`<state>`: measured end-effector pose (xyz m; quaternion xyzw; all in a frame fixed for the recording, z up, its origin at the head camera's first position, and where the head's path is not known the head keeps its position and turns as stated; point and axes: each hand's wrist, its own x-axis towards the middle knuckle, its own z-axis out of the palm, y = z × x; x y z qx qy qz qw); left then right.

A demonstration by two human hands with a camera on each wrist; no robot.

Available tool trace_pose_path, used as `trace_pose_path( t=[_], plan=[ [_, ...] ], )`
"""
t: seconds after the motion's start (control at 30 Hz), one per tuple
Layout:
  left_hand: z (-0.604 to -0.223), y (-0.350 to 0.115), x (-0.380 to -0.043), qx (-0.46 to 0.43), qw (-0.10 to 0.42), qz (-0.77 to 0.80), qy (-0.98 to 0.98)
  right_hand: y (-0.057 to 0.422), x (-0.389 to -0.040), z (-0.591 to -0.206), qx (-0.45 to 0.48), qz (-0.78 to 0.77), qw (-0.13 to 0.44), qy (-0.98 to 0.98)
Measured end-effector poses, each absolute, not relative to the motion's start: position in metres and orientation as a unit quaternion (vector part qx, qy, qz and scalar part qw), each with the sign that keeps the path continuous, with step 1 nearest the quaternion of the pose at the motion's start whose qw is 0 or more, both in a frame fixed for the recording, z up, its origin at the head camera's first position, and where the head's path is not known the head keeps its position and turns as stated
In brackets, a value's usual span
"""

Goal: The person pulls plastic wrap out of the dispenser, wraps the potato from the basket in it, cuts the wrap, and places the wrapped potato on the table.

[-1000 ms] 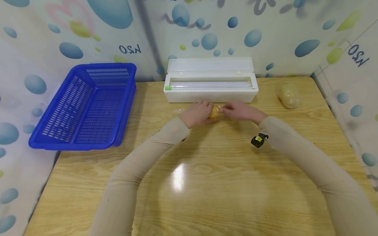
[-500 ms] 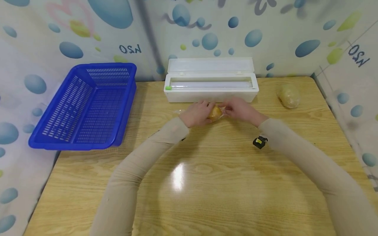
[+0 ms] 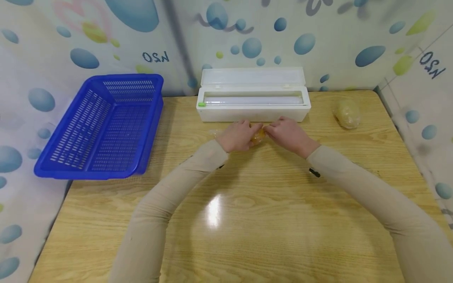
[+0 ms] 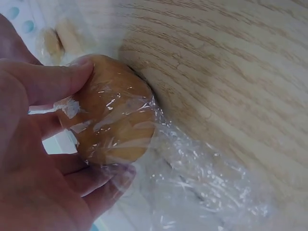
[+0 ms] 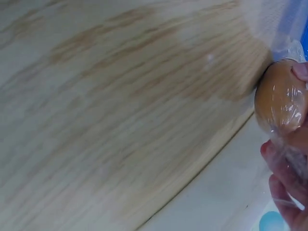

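A round orange-brown fruit-like thing (image 3: 259,137), its exact kind unclear, sits wrapped in clear cling film on the table just before the white dispenser. My left hand (image 3: 236,136) holds it; the left wrist view shows thumb and fingers curled round the fruit-like thing (image 4: 115,110). Loose cling film (image 4: 207,178) trails from one side, crinkled over the wood. On the other side, my right hand (image 3: 289,135) pinches a twisted gather of film close against it, as the right wrist view shows with the fingers (image 5: 284,168) on the film. The hands partly cover the wrapped thing.
Behind the hands stands a white cling film dispenser (image 3: 253,115), lid raised, with a green slider at its left. A blue perforated basket (image 3: 148,129) is at the left. Another film-wrapped, pale yellow round thing (image 3: 347,114) lies at the back right of the wooden table (image 3: 265,220).
My right hand has turned over and moved slightly left, closer to the left hand, at the film's twisted end. The left hand stays on the wrapped thing, which shows slightly less.
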<state>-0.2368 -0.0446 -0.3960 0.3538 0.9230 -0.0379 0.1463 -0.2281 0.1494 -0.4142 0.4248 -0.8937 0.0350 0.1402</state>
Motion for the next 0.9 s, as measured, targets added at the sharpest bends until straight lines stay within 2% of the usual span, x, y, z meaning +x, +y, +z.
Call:
trace_pose_path(
  t=[0.07, 0.23, 0.3, 0.37, 0.57, 0.9],
  plan=[
    [-0.396, -0.045, -0.237, 0.355, 0.145, -0.034, 0.923, 0.152, -0.229, -0.415, 0.423, 0.065, 0.111, -0.897],
    [-0.398, -0.044, -0.238, 0.358, 0.147, -0.024, 0.922, 0.158, -0.233, -0.413, 0.337, 0.253, -0.056, -0.905],
    [-0.397, -0.043, -0.240, 0.360, 0.149, -0.024, 0.921, 0.160, -0.235, -0.412, 0.310, 0.306, -0.094, -0.895],
    [-0.397, -0.043, -0.241, 0.362, 0.151, -0.019, 0.920, 0.161, -0.236, -0.412, 0.311, 0.322, -0.103, -0.888],
    [-0.396, -0.042, -0.241, 0.362, 0.155, -0.009, 0.919, 0.158, -0.239, -0.415, 0.372, 0.235, -0.045, -0.897],
    [-0.395, -0.045, -0.247, 0.375, 0.174, 0.020, 0.911, 0.161, -0.246, -0.416, 0.581, -0.028, 0.168, -0.796]
  ],
)
